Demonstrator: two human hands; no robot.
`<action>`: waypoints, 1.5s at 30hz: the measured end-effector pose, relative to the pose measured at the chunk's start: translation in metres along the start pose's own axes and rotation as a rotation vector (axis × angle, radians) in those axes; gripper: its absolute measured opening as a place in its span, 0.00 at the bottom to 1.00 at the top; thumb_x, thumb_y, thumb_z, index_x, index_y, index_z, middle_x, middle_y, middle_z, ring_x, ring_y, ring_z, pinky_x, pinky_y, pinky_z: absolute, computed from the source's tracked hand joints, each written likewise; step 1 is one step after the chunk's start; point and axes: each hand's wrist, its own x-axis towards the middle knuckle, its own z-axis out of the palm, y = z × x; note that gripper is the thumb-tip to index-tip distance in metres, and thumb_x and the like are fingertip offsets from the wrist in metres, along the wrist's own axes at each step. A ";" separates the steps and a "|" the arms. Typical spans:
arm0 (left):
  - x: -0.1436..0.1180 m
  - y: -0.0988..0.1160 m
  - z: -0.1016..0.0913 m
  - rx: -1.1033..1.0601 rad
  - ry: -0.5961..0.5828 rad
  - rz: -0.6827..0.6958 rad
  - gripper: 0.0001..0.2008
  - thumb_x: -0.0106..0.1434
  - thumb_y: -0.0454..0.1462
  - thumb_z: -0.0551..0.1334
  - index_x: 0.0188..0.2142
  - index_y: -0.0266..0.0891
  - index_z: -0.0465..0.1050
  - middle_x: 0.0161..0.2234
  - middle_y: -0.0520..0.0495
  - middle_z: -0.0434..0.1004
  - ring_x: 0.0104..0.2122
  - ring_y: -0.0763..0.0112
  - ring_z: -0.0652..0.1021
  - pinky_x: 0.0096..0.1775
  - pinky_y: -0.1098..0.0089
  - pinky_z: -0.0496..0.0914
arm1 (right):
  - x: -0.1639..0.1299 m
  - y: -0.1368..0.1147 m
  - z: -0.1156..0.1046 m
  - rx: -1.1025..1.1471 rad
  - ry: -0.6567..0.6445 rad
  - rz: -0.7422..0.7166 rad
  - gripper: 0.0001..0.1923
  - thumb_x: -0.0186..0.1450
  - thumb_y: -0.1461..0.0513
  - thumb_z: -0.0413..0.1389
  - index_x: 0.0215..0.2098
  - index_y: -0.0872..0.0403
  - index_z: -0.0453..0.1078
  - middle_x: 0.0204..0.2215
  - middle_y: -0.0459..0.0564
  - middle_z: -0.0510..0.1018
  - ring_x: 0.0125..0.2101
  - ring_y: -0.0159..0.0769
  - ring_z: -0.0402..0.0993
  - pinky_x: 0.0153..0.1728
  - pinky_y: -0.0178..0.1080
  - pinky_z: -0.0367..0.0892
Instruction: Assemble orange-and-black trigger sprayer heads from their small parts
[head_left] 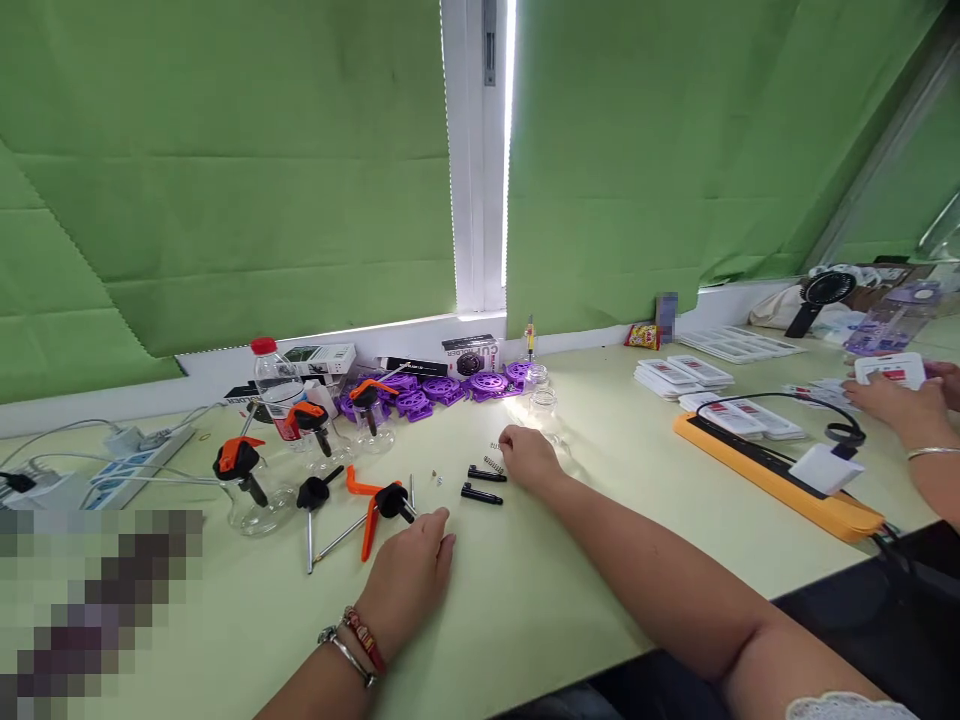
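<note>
My left hand [409,565] rests on the table with its fingers curled, beside a black part with a metal rod [391,502] and an orange handle [369,510]. Whatever it may hold is hidden. Farther forward, my right hand [531,458] is closed in a loose fist; its palm is out of sight. Close to its fingertips lies a small coil spring [493,464], with another spring [494,446] just behind. Two short black plastic pieces [484,494] lie between my hands. To the left is another black part [313,492] with a metal rod.
Glass jars with black and orange tops [238,460], a red-capped bottle [276,385] and purple parts [487,384] stand behind. A power strip [142,465] is left. An orange-and-black bar [776,478] and white card stacks [679,375] sit right, near another person's hands [896,400].
</note>
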 end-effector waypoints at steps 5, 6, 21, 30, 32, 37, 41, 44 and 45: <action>0.000 0.000 0.003 0.027 -0.015 0.038 0.17 0.65 0.38 0.47 0.49 0.37 0.67 0.43 0.40 0.75 0.39 0.63 0.76 0.40 0.65 0.68 | -0.001 0.002 0.010 -0.147 -0.042 -0.040 0.08 0.62 0.66 0.51 0.36 0.52 0.71 0.34 0.49 0.77 0.33 0.34 0.70 0.28 0.33 0.54; 0.000 -0.001 0.003 0.032 -0.017 0.040 0.17 0.65 0.38 0.47 0.49 0.37 0.67 0.43 0.40 0.75 0.39 0.63 0.76 0.40 0.65 0.69 | -0.002 0.001 0.011 -0.176 -0.046 -0.051 0.08 0.62 0.66 0.51 0.36 0.52 0.71 0.33 0.49 0.77 0.33 0.35 0.69 0.27 0.33 0.54; 0.000 -0.001 0.001 0.054 -0.029 0.039 0.15 0.65 0.38 0.48 0.46 0.38 0.68 0.41 0.41 0.76 0.38 0.62 0.77 0.39 0.65 0.69 | -0.002 0.002 0.011 -0.066 -0.009 -0.243 0.08 0.62 0.66 0.50 0.33 0.54 0.72 0.37 0.49 0.76 0.38 0.35 0.68 0.34 0.34 0.59; -0.001 0.001 0.001 0.068 -0.033 0.041 0.15 0.65 0.38 0.47 0.46 0.38 0.68 0.43 0.41 0.76 0.41 0.61 0.77 0.41 0.64 0.69 | 0.002 0.004 0.019 0.050 -0.088 -0.371 0.09 0.61 0.68 0.52 0.32 0.54 0.74 0.36 0.50 0.76 0.39 0.35 0.69 0.41 0.36 0.62; -0.001 0.001 0.000 0.071 -0.035 0.044 0.16 0.65 0.38 0.47 0.46 0.38 0.67 0.43 0.41 0.76 0.41 0.60 0.77 0.41 0.64 0.69 | 0.003 0.006 0.020 0.073 -0.095 -0.386 0.11 0.60 0.69 0.51 0.33 0.55 0.75 0.37 0.50 0.76 0.39 0.35 0.70 0.42 0.36 0.63; -0.001 0.001 0.001 0.067 -0.035 0.050 0.15 0.65 0.38 0.47 0.45 0.37 0.68 0.42 0.41 0.76 0.40 0.61 0.77 0.41 0.63 0.70 | 0.005 0.010 0.020 0.121 -0.096 -0.374 0.13 0.59 0.71 0.51 0.34 0.54 0.75 0.38 0.50 0.77 0.37 0.35 0.71 0.41 0.36 0.65; 0.000 0.000 0.002 0.071 -0.039 0.052 0.15 0.65 0.38 0.47 0.44 0.37 0.68 0.42 0.41 0.76 0.41 0.60 0.77 0.41 0.63 0.70 | 0.007 0.011 0.022 0.151 -0.102 -0.339 0.13 0.59 0.71 0.51 0.34 0.54 0.75 0.37 0.49 0.78 0.37 0.35 0.72 0.41 0.36 0.66; 0.000 0.001 0.001 0.074 -0.048 0.046 0.15 0.65 0.38 0.47 0.45 0.37 0.68 0.42 0.41 0.76 0.40 0.60 0.77 0.40 0.63 0.70 | 0.009 0.012 0.024 0.157 -0.107 -0.328 0.12 0.59 0.70 0.51 0.34 0.54 0.76 0.36 0.49 0.79 0.38 0.35 0.73 0.41 0.37 0.66; 0.000 0.001 0.000 0.075 -0.049 0.046 0.15 0.65 0.38 0.47 0.45 0.37 0.68 0.41 0.41 0.76 0.39 0.61 0.77 0.39 0.63 0.70 | 0.009 0.012 0.024 0.157 -0.108 -0.325 0.12 0.59 0.70 0.51 0.34 0.54 0.76 0.37 0.49 0.79 0.38 0.36 0.73 0.41 0.37 0.66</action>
